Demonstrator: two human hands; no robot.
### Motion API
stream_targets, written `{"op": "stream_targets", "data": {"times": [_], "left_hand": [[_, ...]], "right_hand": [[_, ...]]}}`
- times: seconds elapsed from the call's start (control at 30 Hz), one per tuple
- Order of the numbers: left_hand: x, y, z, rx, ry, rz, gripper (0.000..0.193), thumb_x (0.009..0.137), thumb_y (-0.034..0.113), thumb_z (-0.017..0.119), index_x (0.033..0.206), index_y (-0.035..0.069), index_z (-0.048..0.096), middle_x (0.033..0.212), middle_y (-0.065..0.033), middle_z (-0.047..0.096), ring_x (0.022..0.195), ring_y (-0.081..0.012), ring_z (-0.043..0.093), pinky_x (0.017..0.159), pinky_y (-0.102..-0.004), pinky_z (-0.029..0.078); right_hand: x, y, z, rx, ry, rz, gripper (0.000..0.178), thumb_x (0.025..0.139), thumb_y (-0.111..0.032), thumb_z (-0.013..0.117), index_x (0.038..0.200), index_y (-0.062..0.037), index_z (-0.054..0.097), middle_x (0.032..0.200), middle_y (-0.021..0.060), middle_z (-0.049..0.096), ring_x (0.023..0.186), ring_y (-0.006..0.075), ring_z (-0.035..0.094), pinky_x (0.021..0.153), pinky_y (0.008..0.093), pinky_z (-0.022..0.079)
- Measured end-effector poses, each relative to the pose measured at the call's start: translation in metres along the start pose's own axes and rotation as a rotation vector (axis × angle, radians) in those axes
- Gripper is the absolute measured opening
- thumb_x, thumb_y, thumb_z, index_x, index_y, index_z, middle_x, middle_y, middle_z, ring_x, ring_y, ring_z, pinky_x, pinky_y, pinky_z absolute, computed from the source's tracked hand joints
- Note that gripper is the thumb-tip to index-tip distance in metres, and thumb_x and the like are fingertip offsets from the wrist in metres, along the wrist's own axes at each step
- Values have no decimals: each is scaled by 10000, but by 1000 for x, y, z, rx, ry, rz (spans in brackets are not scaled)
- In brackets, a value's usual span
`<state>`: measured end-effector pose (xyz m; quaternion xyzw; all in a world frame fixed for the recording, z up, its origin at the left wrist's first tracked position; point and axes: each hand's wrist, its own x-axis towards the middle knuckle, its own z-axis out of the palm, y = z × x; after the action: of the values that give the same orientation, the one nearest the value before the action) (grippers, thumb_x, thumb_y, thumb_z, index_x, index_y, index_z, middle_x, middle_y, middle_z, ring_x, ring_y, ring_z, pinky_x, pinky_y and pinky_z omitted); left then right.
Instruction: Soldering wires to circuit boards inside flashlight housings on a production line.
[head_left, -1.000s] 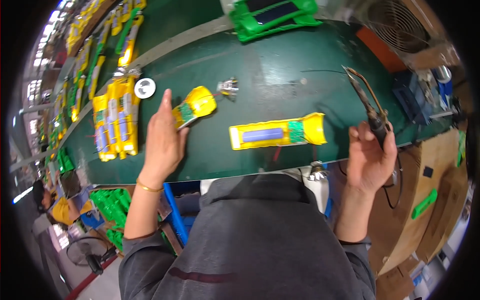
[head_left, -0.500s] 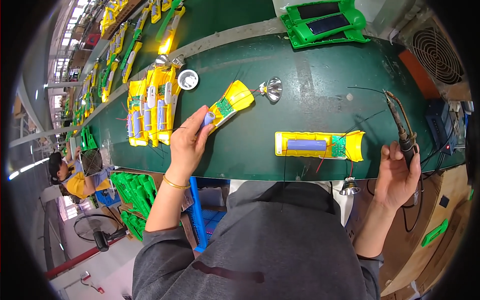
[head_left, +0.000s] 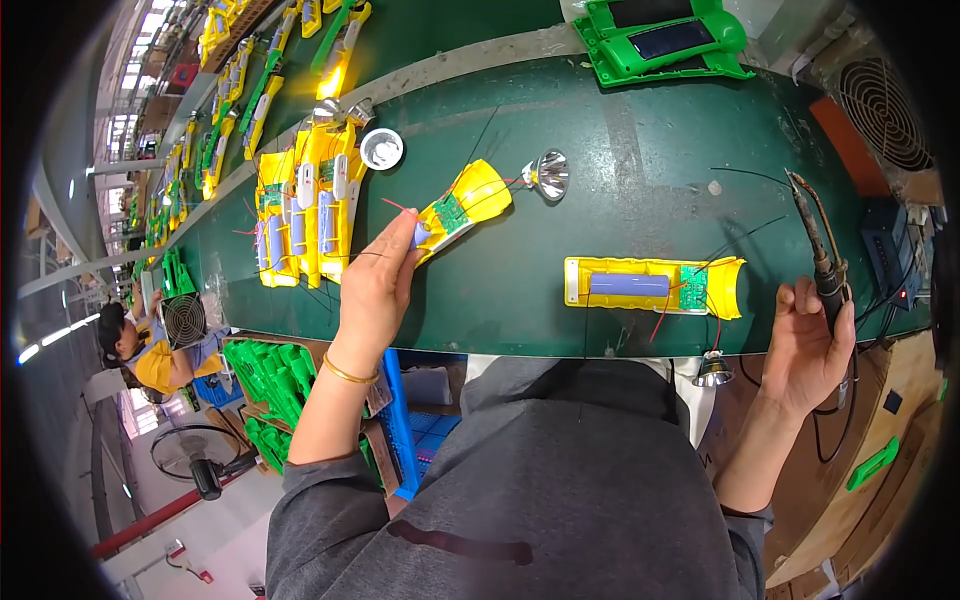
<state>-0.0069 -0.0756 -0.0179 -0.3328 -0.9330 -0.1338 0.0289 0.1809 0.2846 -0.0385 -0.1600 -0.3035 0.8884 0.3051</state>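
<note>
My left hand [head_left: 378, 280] grips a yellow flashlight half-shell [head_left: 482, 190] near its lower end. Inside it sit a green circuit board [head_left: 450, 213] and a purple cylindrical battery [head_left: 421, 236], partly hidden by my fingers. Thin wires run from that shell to a silver reflector [head_left: 548, 176] on the table. My right hand [head_left: 808, 335] holds a soldering iron [head_left: 828, 275] by its dark handle, tip up, off the table. Between my hands lies a second yellow half-shell [head_left: 577, 284] with a purple battery [head_left: 630, 285] and a green board [head_left: 693, 288]; its wired reflector [head_left: 713, 369] hangs past the table edge.
Several filled yellow shells [head_left: 308, 215] lie side by side at the left, by a white-rimmed reflector [head_left: 381, 149]. Green housings with dark panels [head_left: 665, 40] are stacked at the back. A blue soldering station [head_left: 890, 245] stands far right. A co-worker [head_left: 150, 345] sits at the far left.
The battery at my left fingertips has tipped lower into the shell. The iron stays raised in my right hand. The whole view has shifted slightly, so the table things appear further right.
</note>
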Motion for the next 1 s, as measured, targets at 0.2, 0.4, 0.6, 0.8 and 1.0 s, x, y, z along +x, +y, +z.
{"op": "stream_targets", "data": {"times": [0.2,0.4,0.6,0.8,1.0], "left_hand": [[-8,5,0,128,-111,121,675,785,-38,614,1396,-9,327,1385,-236,417,1260,-392,435,1002,-444,401],[-10,-20,18,179,-8,97,690,787,-54,582,1407,-17,282,1333,-258,429,1210,-420,440,1009,-460,372],[9,36,10,183,84,112,604,809,4,599,1365,-28,366,1361,-244,409,1273,-406,385,1048,-453,333],[40,148,45,-346,-12,470,492,690,108,717,1154,26,579,1189,-151,530,1071,-333,516,890,-410,422],[49,163,71,-557,101,496,197,656,83,729,850,88,702,879,-19,646,807,-215,579,688,-326,438]], "right_hand": [[0,-2,-5,0,10,-11,278,957,-221,486,1072,9,591,836,70,564,829,170,449,828,352,386],[4,-4,2,0,35,-46,241,943,-231,507,1034,-27,597,834,55,560,814,165,449,812,358,376],[-4,-1,6,0,-64,-10,280,938,-254,510,1137,-65,563,1011,57,610,829,165,478,764,363,434],[10,13,9,-200,-115,-62,225,921,-233,535,1045,-46,531,1001,103,601,816,170,518,950,406,370],[-3,41,6,-83,-11,13,241,909,-251,542,1012,-34,519,925,74,590,812,160,488,898,344,374]]}}
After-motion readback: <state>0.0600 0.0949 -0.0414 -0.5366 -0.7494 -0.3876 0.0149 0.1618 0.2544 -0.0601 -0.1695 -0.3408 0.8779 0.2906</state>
